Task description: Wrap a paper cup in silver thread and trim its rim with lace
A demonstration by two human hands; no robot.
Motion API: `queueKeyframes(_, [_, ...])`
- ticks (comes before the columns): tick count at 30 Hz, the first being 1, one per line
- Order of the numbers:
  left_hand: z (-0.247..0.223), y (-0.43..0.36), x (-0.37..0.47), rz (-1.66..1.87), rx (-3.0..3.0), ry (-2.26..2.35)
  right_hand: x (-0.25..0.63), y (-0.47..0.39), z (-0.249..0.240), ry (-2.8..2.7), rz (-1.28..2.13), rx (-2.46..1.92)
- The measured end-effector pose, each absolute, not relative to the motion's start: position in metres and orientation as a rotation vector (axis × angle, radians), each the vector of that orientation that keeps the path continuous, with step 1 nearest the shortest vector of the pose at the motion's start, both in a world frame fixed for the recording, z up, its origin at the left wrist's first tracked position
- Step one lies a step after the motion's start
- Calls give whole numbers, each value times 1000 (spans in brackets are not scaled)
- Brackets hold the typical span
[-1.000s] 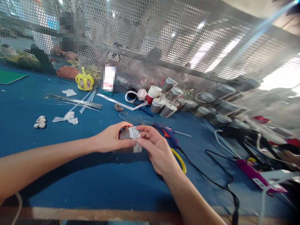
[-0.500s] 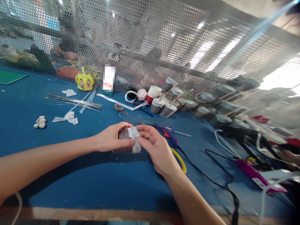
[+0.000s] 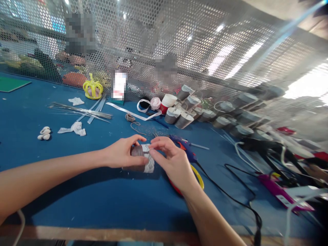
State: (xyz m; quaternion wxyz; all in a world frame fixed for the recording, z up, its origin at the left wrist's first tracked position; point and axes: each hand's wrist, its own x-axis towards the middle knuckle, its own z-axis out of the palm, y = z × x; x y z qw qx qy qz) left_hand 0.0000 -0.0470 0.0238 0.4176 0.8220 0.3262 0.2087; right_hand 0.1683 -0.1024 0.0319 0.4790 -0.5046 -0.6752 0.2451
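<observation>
A small cup wrapped in grey-brown cord (image 3: 137, 151) lies on its side on the blue table, with a band of white lace (image 3: 149, 164) around its right end. My left hand (image 3: 123, 152) is closed around the cord-wrapped part, thumb in front and fingers behind. At the lace end, my right hand (image 3: 171, 159) has its thumb and fingertips drawn together on the lace edge. Beneath my right wrist, scissors with yellow and red handles (image 3: 199, 176) are partly hidden. A blue glue gun (image 3: 188, 152) with a red trigger lies just beyond that hand.
Lace scraps (image 3: 77, 128), a bundle of thin wires (image 3: 84, 112), a white ribbon (image 3: 128, 111) and a coil of cord (image 3: 130, 118) lie behind. Several cord-wrapped cups (image 3: 183, 120) stack against the mesh screen (image 3: 143, 41). Black cable (image 3: 225, 191) and a purple power strip (image 3: 276, 191) are at right.
The cup has turned slightly in my left hand, and the lace sits flatter. My left index finger has lifted a little. More of the scissors' red handle shows under my right hand.
</observation>
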Motion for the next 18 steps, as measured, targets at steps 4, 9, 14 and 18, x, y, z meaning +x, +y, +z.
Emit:
queueKeyframes(4, [25, -52, 1, 533, 2161, 801, 169, -100, 31, -1573, 671, -1255])
queueKeyframes(9, [20, -51, 0, 669, 2400, 672, 169, -98, 31, -1478, 770, -1352])
queueKeyframes(14, [13, -48, -3, 754, 2633, 519, 169, -97, 30, -1407, 869, -1378])
queueKeyframes(18, [11, -46, -3, 799, 2707, 487, 169, -96, 30, -1324, 929, -1377])
